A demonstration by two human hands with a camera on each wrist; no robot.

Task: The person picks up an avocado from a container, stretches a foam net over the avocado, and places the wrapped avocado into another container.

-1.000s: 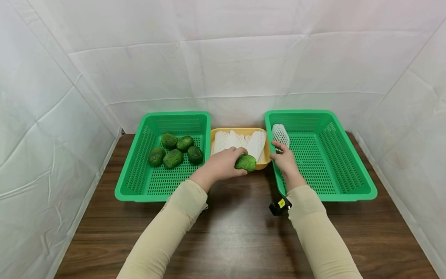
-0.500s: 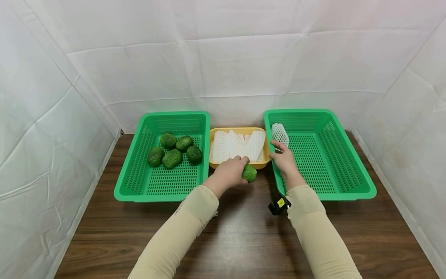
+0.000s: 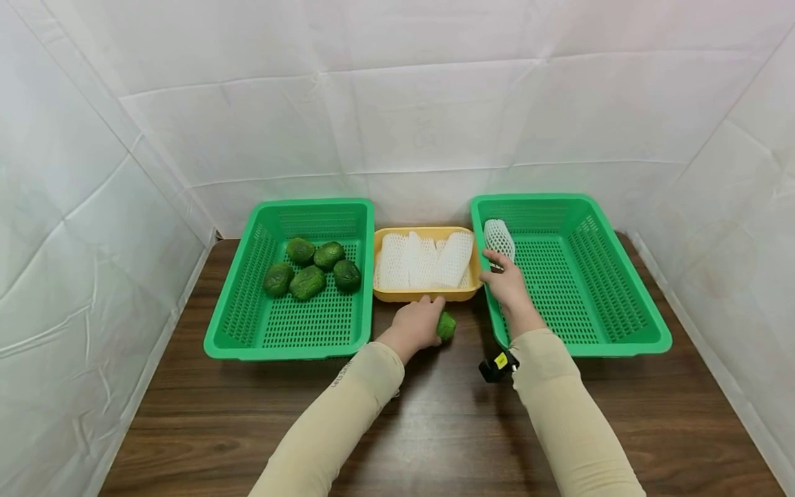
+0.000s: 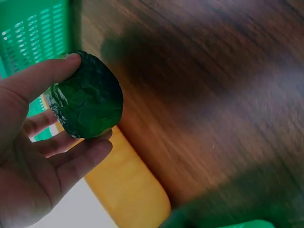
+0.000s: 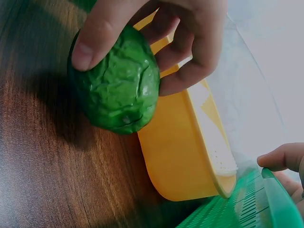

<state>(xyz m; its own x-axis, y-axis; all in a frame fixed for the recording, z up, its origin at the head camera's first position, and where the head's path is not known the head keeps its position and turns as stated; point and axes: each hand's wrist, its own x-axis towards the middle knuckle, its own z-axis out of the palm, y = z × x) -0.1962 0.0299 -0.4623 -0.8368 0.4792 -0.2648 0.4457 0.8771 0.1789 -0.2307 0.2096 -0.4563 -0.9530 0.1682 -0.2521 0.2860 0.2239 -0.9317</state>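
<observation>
My left hand (image 3: 419,324) grips a wrinkled green avocado (image 3: 446,326) over the table, just in front of the yellow basket (image 3: 428,295). In the left wrist view, thumb and fingertips hold the avocado (image 4: 88,97) from opposite sides; the right wrist view shows the avocado's (image 5: 121,88) shiny, creased skin. My right hand (image 3: 511,286) rests at the left rim of the right green basket (image 3: 646,304), fingers loosely bent, thumb and forefinger apart. Beside its fingers, inside that basket, lies an item in a white foam net sleeve (image 3: 499,238).
Several white foam net sleeves (image 3: 425,262) lie flat in the yellow basket. The left green basket (image 3: 226,304) holds several dark green avocados (image 3: 308,282). White sheeting (image 3: 428,117) encloses the brown wooden table (image 3: 447,428) at the back and sides.
My left hand has carried the avocado from over the yellow basket's front edge down and toward me, to the table area before it. My right hand stays at the basket rim.
</observation>
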